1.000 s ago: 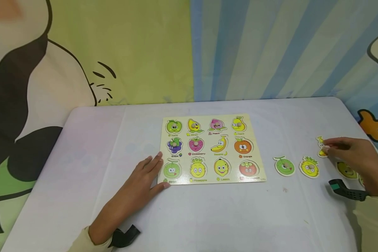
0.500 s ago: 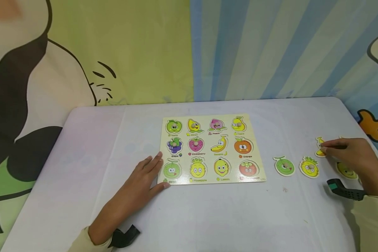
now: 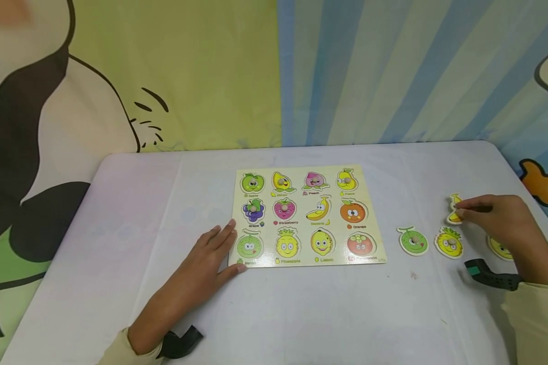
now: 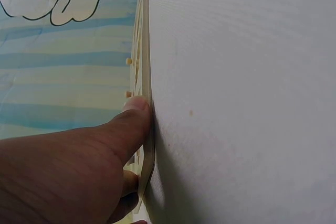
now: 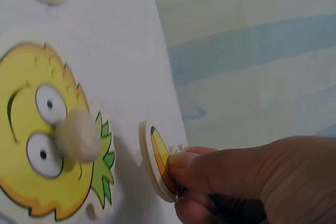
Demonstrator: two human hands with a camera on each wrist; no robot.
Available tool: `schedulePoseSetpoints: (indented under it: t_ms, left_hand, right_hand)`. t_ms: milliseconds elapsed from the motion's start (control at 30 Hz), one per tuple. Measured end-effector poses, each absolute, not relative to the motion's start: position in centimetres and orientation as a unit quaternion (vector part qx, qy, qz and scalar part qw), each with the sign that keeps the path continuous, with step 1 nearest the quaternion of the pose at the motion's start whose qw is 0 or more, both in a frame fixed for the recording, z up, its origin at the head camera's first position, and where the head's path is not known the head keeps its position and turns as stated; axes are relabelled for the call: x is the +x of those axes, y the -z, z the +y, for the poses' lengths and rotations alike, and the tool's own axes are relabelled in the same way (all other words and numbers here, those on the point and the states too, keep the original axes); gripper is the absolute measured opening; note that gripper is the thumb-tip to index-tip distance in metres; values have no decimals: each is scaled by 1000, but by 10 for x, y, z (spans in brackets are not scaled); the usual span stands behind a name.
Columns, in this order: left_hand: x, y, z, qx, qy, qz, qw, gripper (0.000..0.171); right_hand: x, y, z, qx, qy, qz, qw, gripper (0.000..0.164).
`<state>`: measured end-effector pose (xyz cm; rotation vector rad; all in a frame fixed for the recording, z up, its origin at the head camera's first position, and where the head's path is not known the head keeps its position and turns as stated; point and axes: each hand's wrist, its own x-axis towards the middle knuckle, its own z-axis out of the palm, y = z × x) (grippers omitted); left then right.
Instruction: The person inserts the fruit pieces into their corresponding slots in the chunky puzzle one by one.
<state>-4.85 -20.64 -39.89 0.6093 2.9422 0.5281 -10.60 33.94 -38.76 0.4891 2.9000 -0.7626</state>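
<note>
My right hand (image 3: 507, 223) pinches a wooden banana puzzle piece (image 3: 454, 209) between thumb and fingertips, tilted above the table in the right wrist view. Its knob is hidden by the fingers. My left hand (image 3: 207, 258) rests with fairly straight fingers on the left edge of the fruit puzzle board (image 3: 300, 209), its thumb at the near corner. In the left wrist view the thumb (image 4: 137, 103) touches the board's edge. Knobbed pieces such as the apple and grape sit in the board's slots. The banana, melon, pineapple, lemon and persimmon places show printed pictures without knobs.
Right of the board lie a melon piece (image 3: 413, 241), a pineapple piece (image 3: 449, 243) and a round yellow piece (image 3: 500, 249) partly hidden by my right hand. The white table (image 3: 301, 314) meets a printed cloth backdrop (image 3: 178, 76) behind.
My right hand has moved left, carrying the banana piece left and slightly away from me. My left hand and the board have stayed put.
</note>
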Motion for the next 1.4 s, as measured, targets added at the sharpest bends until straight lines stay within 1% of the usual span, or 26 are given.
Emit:
schedulePoseSetpoints:
  t_ms: [267,433,733,900,1133,1400]
  left_hand:
    - [-48,400,-207,199,-173,964,44,83]
    - [-49,399,-207,198,-171,964,44,83]
    - [-48,399,-206,199,-170,964,43,83]
    - [-48,400,-206,197,-173,964,43,83]
    - [-47,399,-206,197,-175,964,40,82]
    - [-48,399,-206,197,-173,964,44,83]
  right_hand:
    - [-106,377,321,135,258,956,42,31]
    - [-107,371,305,108,271,955,48,32]
    - [-113,372,277,51,275,959,36,22]
    - [-115,372,266,45,288,955,44,20]
    - [-119,366,238,32,306,950,55,18]
    - [-122,361,217,12,314,946,76,19]
